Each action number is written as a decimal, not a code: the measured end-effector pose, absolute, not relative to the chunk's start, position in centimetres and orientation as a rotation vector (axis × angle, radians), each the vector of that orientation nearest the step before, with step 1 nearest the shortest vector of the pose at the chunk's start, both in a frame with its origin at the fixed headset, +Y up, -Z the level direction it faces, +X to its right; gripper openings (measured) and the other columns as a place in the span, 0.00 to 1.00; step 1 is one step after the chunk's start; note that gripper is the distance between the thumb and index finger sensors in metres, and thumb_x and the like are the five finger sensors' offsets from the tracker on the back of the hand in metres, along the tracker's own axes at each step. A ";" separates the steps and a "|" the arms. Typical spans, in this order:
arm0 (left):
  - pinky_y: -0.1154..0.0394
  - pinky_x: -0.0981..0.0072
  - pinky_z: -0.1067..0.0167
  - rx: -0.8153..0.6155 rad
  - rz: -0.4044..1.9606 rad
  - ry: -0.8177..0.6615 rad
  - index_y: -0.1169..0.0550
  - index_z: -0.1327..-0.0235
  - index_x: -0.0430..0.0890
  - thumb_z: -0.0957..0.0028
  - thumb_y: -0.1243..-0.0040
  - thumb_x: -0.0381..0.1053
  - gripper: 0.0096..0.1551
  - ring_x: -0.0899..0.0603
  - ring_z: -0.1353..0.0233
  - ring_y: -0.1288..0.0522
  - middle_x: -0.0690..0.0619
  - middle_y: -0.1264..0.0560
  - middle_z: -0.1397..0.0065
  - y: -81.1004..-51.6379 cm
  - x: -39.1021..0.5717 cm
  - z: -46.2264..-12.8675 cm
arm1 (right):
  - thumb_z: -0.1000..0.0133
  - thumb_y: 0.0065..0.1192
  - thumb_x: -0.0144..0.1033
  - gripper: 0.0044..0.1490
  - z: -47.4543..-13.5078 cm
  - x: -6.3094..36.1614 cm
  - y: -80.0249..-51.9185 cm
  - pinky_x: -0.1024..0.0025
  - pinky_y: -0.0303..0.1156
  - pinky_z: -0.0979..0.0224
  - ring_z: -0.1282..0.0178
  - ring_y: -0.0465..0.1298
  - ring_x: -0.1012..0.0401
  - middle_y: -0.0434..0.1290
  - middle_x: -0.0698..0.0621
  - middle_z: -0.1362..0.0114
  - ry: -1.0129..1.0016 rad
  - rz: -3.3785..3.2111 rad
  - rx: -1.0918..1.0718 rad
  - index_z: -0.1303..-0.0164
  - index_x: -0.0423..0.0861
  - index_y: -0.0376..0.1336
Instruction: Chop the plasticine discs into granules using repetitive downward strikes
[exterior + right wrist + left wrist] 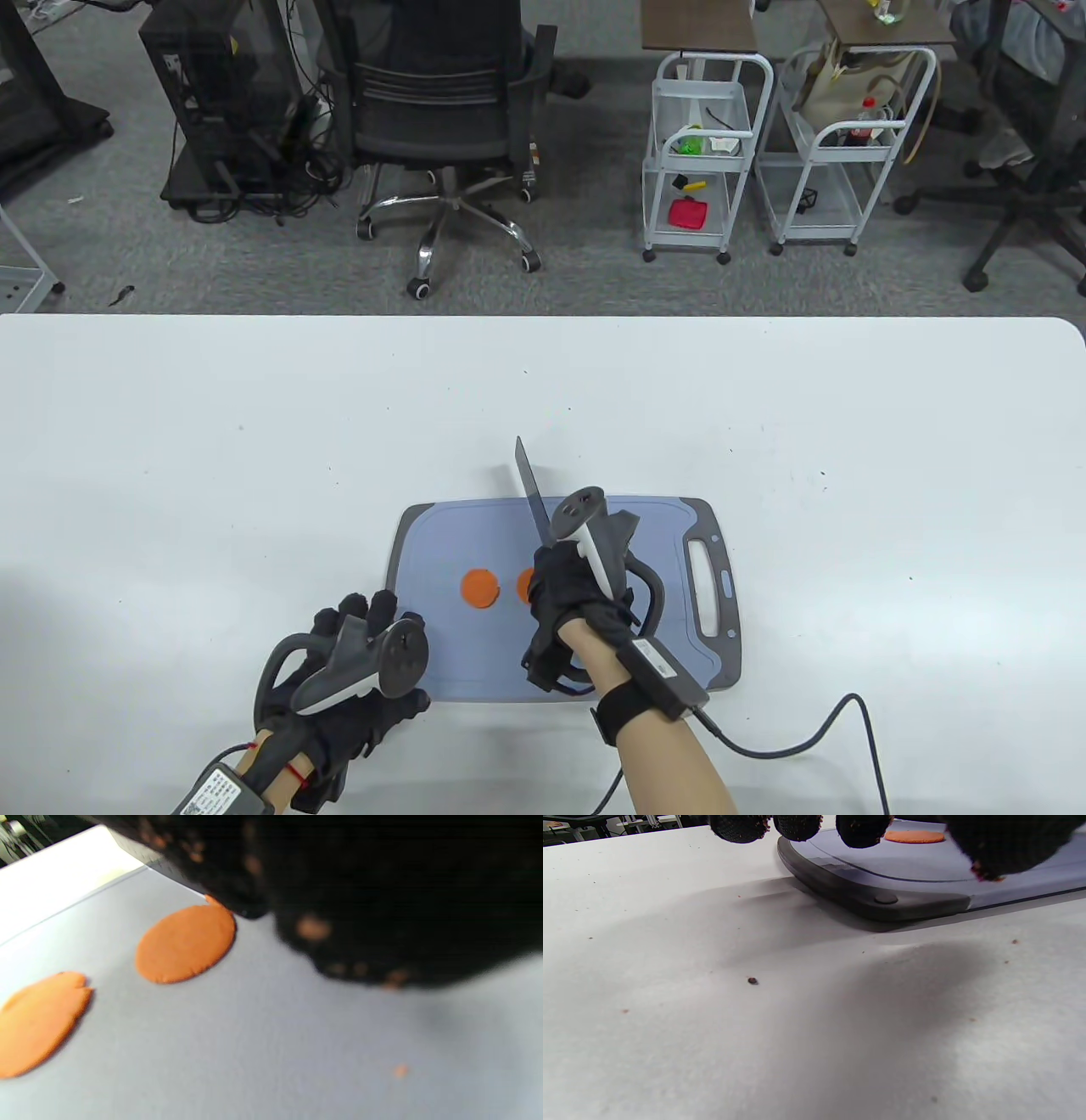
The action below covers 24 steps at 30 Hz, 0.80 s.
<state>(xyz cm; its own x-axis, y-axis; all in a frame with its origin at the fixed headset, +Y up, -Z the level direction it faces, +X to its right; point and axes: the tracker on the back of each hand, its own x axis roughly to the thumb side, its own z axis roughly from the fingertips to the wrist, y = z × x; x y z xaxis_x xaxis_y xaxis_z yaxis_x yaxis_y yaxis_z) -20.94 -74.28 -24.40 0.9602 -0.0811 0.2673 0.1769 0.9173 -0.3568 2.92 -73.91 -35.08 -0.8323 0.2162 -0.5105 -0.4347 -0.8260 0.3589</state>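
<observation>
Two flat orange plasticine discs lie on a blue-grey cutting board [662, 586]. The left disc [479, 587] is in full view; the right disc [524, 583] is partly hidden by my right hand [570, 587]. My right hand grips a knife by its handle, with the blade [533, 497] raised and pointing away over the board. In the right wrist view both discs [185, 944] [38, 1022] lie whole under my hand [382, 899]. My left hand [373, 645] rests on the table at the board's near left corner and holds nothing. Its fingertips [797, 825] hang over the board edge [865, 897].
The board has a grey handle slot [704, 586] on its right side. A cable [814, 730] runs from my right wrist across the white table [212, 475]. Small orange crumbs [401, 1070] lie on the board. Chairs and carts stand beyond the table's far edge.
</observation>
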 end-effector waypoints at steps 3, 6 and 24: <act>0.48 0.28 0.26 -0.384 -0.128 -0.257 0.40 0.21 0.55 0.65 0.50 0.73 0.54 0.24 0.17 0.45 0.40 0.48 0.11 -74.2 -21.0 -24.4 | 0.44 0.58 0.57 0.35 -35.1 3.3 -72.1 0.53 0.86 0.72 0.87 0.89 0.59 0.82 0.53 0.68 0.789 2.695 -0.624 0.47 0.37 0.68; 0.48 0.28 0.26 -0.396 -0.142 -0.250 0.40 0.21 0.55 0.65 0.50 0.73 0.54 0.24 0.17 0.45 0.39 0.48 0.11 -74.4 -21.0 -24.5 | 0.44 0.58 0.57 0.35 -34.3 4.2 -72.2 0.53 0.86 0.72 0.87 0.89 0.59 0.82 0.53 0.68 0.815 2.656 -0.604 0.48 0.37 0.68; 0.47 0.28 0.25 -0.388 -0.131 -0.250 0.40 0.21 0.55 0.65 0.50 0.73 0.54 0.24 0.17 0.44 0.40 0.48 0.11 -74.1 -21.0 -24.6 | 0.46 0.60 0.59 0.35 -34.1 6.1 -75.5 0.54 0.86 0.73 0.89 0.88 0.60 0.82 0.55 0.70 0.517 2.609 -0.545 0.50 0.38 0.69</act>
<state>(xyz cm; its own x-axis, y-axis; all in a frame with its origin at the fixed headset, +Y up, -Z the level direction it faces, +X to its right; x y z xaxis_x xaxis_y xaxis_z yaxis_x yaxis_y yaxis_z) -21.04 -74.08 -24.56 0.9610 -0.0782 0.2653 0.1733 0.9179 -0.3570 6.09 -75.54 -34.15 -0.8333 0.3248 -0.4474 -0.4708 -0.8411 0.2663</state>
